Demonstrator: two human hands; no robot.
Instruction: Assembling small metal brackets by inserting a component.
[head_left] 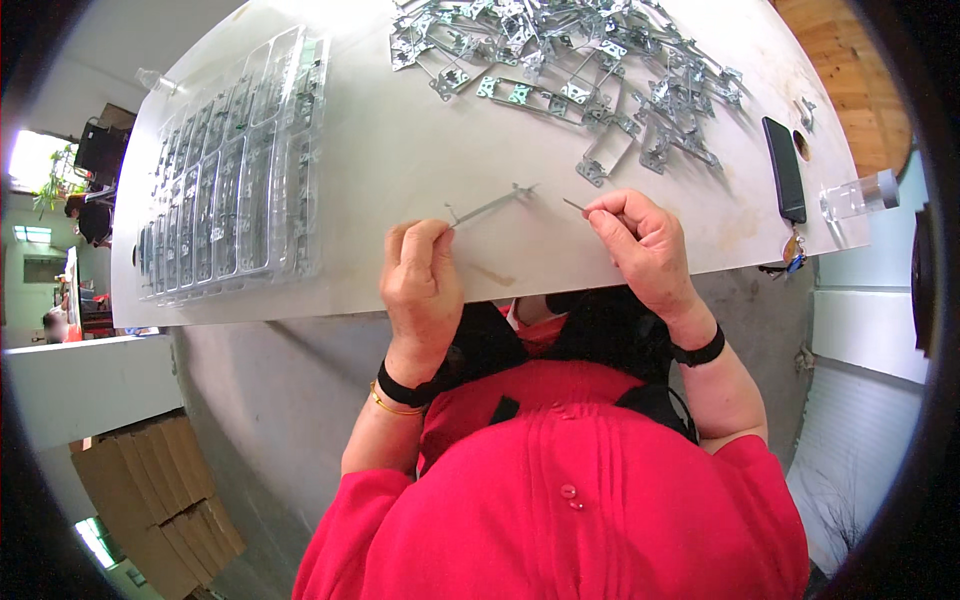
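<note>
My left hand (pixel 420 275) pinches one end of a thin metal bracket (pixel 490 206), which slants up and to the right over the white table (pixel 370 130). Between the thumb and fingers of my right hand (pixel 645 248) is a short, thin metal pin (pixel 574 205), its tip pointing left toward the bracket. The two parts are apart, with a small gap between them. Beyond my hands lies a tangled heap of similar metal brackets (pixel 590 90).
Stacked clear plastic trays (pixel 245 200) with metal parts in their compartments stand at the left. At the right are a black phone (pixel 784 170), a clear bottle (pixel 858 197) lying on its side, and a hole (pixel 801 146) in the tabletop. Cardboard (pixel 160 490) stands at lower left.
</note>
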